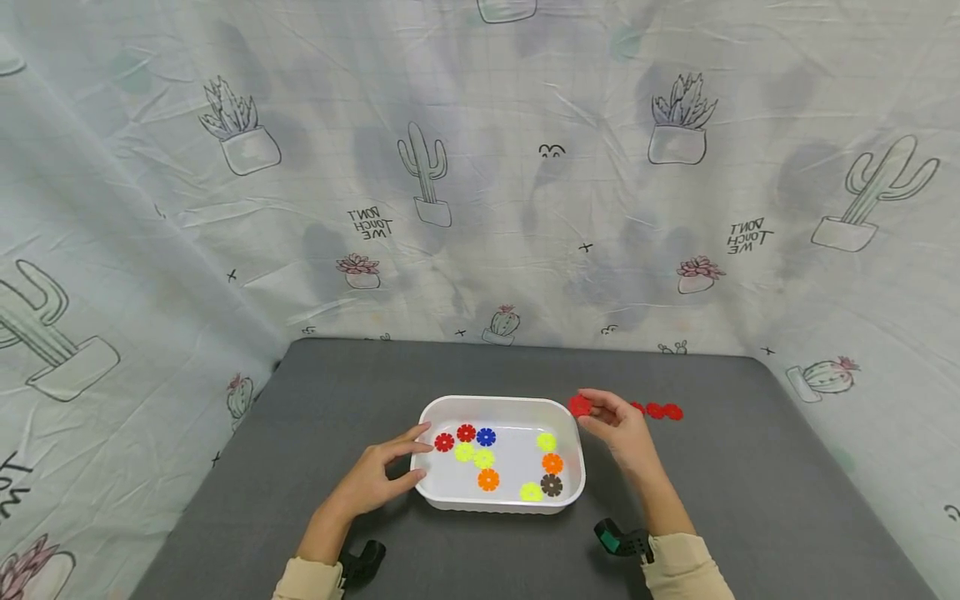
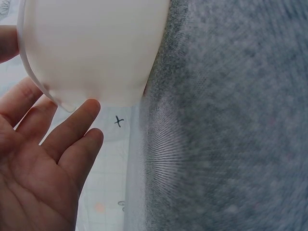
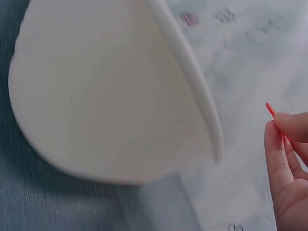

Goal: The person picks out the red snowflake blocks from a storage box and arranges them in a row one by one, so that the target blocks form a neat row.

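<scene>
A white plastic tray (image 1: 510, 505) stands on the dark table, holding several notched plastic discs in red, blue, yellow, orange and dark brown. At its left end my left hand (image 1: 378, 477) touches the rim with fairly straight, spread fingers; the left wrist view has this hand (image 2: 43, 159) against the tray's outer wall (image 2: 96, 53). Over by the far right corner, my right hand (image 1: 621, 429) pinches a red notched disc (image 1: 580, 406) between thumb and fingertips. The right wrist view catches that disc (image 3: 270, 109) edge-on, beside the tray's rim (image 3: 192, 77).
To the right of the right hand, a short row of red discs (image 1: 655, 411) lies on the table (image 1: 750, 500), partly hidden by the hand. Behind the table hangs a pale cloth (image 1: 510, 192) printed with cacti. Each wrist carries a dark device (image 1: 622, 539).
</scene>
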`<state>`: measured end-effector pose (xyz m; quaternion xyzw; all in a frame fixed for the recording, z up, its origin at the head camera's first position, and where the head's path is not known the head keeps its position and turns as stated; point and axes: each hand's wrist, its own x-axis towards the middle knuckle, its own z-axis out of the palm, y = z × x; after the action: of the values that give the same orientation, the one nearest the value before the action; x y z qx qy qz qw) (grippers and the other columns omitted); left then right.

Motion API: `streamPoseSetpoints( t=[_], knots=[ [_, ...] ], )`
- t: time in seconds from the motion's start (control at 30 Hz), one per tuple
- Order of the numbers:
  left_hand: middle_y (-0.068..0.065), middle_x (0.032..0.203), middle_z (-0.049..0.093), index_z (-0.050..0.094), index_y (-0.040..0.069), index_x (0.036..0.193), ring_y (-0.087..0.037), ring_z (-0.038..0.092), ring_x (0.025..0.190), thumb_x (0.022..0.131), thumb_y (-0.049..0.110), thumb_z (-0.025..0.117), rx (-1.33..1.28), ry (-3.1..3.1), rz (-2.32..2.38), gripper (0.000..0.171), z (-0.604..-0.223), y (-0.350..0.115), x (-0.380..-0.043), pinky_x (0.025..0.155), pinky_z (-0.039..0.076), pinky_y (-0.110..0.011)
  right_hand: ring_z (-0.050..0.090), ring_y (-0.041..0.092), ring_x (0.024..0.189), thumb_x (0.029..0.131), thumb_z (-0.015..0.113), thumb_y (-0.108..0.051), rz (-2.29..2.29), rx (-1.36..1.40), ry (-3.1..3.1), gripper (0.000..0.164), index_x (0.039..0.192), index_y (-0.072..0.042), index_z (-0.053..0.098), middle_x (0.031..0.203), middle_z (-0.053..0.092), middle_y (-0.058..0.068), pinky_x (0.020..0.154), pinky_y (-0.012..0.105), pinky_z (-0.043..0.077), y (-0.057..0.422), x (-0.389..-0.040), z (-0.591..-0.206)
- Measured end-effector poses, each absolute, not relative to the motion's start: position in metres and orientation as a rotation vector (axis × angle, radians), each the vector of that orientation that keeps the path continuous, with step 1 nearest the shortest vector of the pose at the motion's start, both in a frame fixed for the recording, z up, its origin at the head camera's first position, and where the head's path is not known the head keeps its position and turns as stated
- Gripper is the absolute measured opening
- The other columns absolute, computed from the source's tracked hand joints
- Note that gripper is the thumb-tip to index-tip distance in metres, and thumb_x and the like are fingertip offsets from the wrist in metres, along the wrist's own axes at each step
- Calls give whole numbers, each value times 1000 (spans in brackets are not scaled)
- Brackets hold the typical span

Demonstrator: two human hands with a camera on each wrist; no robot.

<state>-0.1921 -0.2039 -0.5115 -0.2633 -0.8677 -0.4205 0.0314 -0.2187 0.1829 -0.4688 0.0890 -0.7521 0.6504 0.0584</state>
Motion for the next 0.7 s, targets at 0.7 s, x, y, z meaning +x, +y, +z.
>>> streamPoseSetpoints(
  t=[0.7],
  knots=[
    [0,146,45,66,11,119,-29,43,134,86,24,68,-800,-2686,-1306,36,-510,-203,-190,101,40,-56,62,-3,85,85,66,2,2159,-221,-1903,47,129,10,50,93,66,-15,72,11,50,258,-232,-526]
  ],
)
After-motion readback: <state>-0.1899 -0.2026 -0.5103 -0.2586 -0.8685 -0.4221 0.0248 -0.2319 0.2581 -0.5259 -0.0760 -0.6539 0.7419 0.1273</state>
